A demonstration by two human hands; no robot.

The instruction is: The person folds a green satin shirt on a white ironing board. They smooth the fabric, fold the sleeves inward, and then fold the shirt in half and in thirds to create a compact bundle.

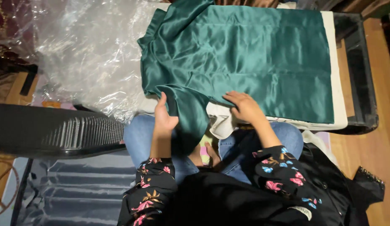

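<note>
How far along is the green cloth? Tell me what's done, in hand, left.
Done: most of the green satin cloth lies spread flat on the white padded board. In hand: left hand grips its hanging corner; right hand presses the near edge. Left: the left end is bunched and creased.

A: Identify the supporting surface.

B: A low black table (362, 83), its dark frame exposed along the right edge and near-right corner.

A: What lies directly on it?

B: A cream padded cover (338, 83), spanning almost the whole top. A green satin cloth (262, 54) lies flat on that cover, overhanging the near edge at the left corner.
</note>
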